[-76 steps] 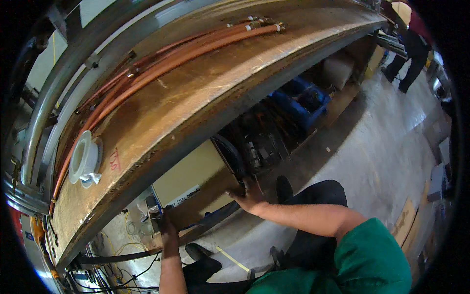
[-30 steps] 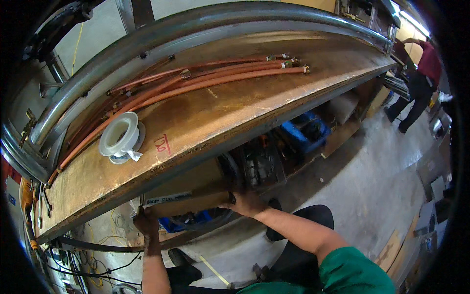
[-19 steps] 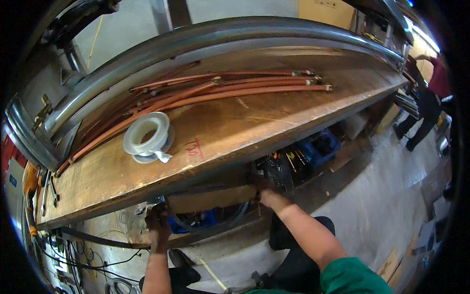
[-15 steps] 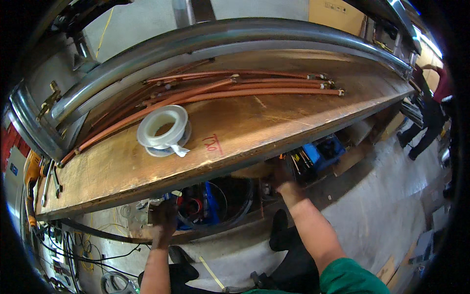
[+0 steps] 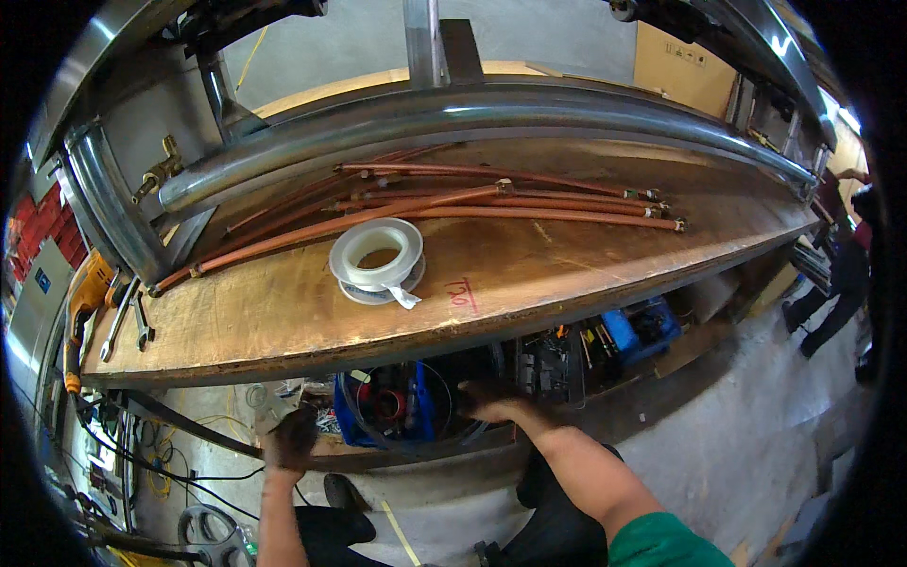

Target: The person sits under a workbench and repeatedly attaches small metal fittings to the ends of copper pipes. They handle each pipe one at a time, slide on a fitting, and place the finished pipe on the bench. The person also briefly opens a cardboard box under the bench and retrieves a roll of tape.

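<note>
Below the front edge of the wooden bench, my left hand (image 5: 291,437) is beside a blue bin (image 5: 348,416) that holds red and dark parts. Its fingers are dark and in shadow, so their pose is unclear. My right hand (image 5: 489,403) reaches in under the bench top, over the dark round tub (image 5: 458,430) to the right of that bin. Shadow and blur hide its fingers too, and I make out nothing held in it. Above on the bench sit rolls of white tape (image 5: 412,255), the top one with a loose end.
Several copper pipes (image 5: 435,200) with end fittings lie across the wooden bench top (image 5: 567,274), behind the tape. A metal tube frame (image 5: 491,113) spans the back. Wrenches (image 5: 142,321) and an orange power tool (image 5: 85,293) are at left. A person (image 5: 841,269) stands far right.
My right hand has moved left, away from the tools near the right blue bin, toward the dark tub. My left hand has shifted slightly left and down. The view has tilted up.
</note>
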### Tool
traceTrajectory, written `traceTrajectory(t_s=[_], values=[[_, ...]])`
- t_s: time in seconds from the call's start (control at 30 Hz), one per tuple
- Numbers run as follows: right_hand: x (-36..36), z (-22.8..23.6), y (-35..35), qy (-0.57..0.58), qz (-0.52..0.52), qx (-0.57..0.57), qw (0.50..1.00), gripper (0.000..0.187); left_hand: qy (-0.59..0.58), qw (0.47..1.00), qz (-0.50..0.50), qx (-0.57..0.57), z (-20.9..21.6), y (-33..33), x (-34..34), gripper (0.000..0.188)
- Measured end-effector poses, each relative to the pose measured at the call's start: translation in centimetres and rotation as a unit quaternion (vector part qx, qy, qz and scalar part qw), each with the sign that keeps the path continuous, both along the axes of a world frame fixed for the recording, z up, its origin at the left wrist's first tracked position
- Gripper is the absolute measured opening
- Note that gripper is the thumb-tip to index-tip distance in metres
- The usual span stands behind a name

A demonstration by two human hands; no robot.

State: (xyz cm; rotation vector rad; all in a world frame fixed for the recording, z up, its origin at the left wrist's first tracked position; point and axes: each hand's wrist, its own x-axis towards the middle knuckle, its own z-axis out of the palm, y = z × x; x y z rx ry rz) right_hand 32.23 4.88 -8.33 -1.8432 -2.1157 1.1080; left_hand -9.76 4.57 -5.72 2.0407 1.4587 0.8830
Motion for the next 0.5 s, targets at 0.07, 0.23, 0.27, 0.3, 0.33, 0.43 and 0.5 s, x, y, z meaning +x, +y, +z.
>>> traceTrajectory(t_s=[0.07, 0.23, 0.27, 0.3, 0.33, 0.43, 0.5], values=[[0.2, -0.5, -0.9, -0.008, 0.032, -0.04, 0.999, 0.068, -0.008, 0.991, 0.132, -0.019, 2.3, -3.5, -1.2, 0.036], [-3.9, 3.5, -2.5, 0.011, 0.047, -0.035, 0.998, 0.066, -0.107, 0.963, 0.249, -0.01, 3.2, -13.8, -6.2, 0.037], [-4.8, 4.5, -3.0, 0.033, 0.064, -0.026, 0.997, 0.066, -0.192, 0.955, 0.227, 0.001, 3.0, -14.7, -6.6, 0.05], [-6.1, 5.9, -3.6, 0.059, 0.095, -0.013, 0.994, 0.065, -0.411, 0.88, 0.234, -0.036, 3.8, -15.4, -4.8, 0.066], [-7.4, 7.0, -4.7, 0.093, 0.082, -0.008, 0.992, 0.064, -0.593, 0.785, 0.16, -0.08, 4.8, -15.5, -2.8, 0.079], [-10.5, 8.3, -8.5, 0.159, 0.099, 0.117, 0.975, 0.061, -0.839, 0.511, 0.008, -0.186, 8.0, -13.4, 4.7, 0.09], [-11.2, 9.8, -10.4, 0.243, 0.139, 0.223, 0.934, 0.059, -0.858, 0.465, -0.054, -0.212, 8.3, -12.9, 7.3, 0.096]])
